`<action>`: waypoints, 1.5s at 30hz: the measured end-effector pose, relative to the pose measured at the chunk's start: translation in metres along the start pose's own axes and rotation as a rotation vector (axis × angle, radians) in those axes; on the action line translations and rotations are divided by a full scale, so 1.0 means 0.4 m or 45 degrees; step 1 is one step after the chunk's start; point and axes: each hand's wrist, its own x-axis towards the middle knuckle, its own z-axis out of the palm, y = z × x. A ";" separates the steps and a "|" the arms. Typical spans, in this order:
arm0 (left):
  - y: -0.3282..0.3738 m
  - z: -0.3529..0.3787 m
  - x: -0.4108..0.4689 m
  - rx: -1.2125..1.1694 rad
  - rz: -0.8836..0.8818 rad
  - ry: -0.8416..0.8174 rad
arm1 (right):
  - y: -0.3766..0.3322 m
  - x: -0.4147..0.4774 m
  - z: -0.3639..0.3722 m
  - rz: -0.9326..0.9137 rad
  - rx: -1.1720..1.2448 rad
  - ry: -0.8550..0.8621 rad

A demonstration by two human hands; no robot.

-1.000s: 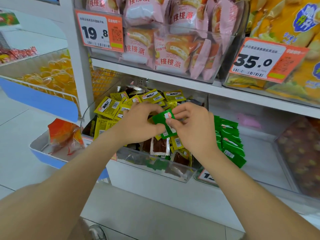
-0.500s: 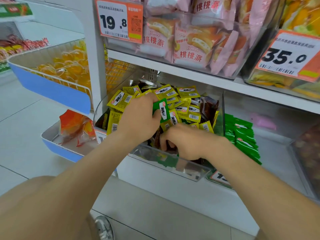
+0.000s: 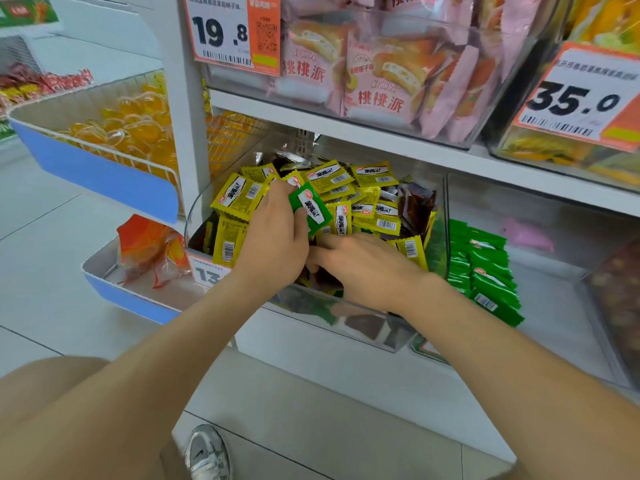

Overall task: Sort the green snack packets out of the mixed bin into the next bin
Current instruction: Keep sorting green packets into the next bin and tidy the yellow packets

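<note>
Left hand grips a green packet above the mixed bin while the right hand digs among the packets.

Since half a second ago the left hand (image 3: 277, 244) has kept the green packet (image 3: 310, 208) pinched between thumb and fingers, tilted, over the mixed bin (image 3: 367, 329) near its left wall; the right hand (image 3: 367, 271) has reached further left along the front wall, fingers spread low among yellow packets (image 3: 367, 206). Its fingertips are hidden behind the left hand, so whether they hold anything cannot be told. The next bin (image 3: 554, 306) holds stacked green packets (image 3: 485, 271) by its left wall.
</note>
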 end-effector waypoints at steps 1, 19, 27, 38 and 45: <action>0.002 -0.004 0.002 -0.018 -0.022 -0.001 | 0.004 0.006 0.000 0.010 -0.004 0.000; -0.002 0.001 0.019 -0.133 -0.212 0.027 | 0.012 0.024 0.043 0.134 -0.137 0.092; -0.008 -0.005 0.024 -0.180 -0.293 0.093 | 0.015 0.028 0.032 0.215 -0.260 0.132; -0.002 -0.016 0.030 -0.293 -0.314 0.148 | 0.006 0.038 0.012 0.283 -0.319 0.085; -0.010 -0.033 0.037 -0.309 -0.216 0.229 | 0.020 0.024 -0.017 0.368 -0.076 0.184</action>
